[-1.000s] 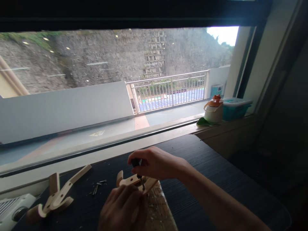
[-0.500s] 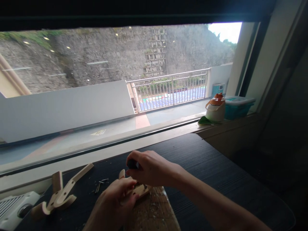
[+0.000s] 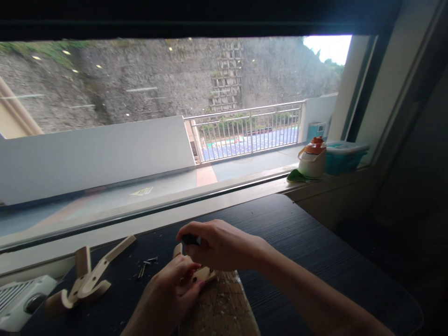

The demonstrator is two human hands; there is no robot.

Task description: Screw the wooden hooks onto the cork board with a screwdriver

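My left hand (image 3: 175,280) pins a light wooden hook (image 3: 203,276) against a worn, scratched wooden board (image 3: 227,308). The hook's tip rises past my fingers, and part of its body is hidden under them. Just above it, my right hand (image 3: 217,245) is closed around the dark handle of what looks like a screwdriver (image 3: 191,239); its shaft is hidden behind the hands. More wooden hooks (image 3: 93,280) with dark holes lie to the left. Several loose screws (image 3: 143,268) rest between them and my left hand.
A black wood-grain table (image 3: 297,261) carries the work. At the lower left sits a white device with a grille (image 3: 24,301). On the window sill stand a bottle with an orange lid (image 3: 312,158), a green item (image 3: 297,176) and a teal lidded box (image 3: 346,158).
My right hand has shifted slightly left and turned, and the dark handle has tilted with it. My left hand keeps its hold on the wooden hook.
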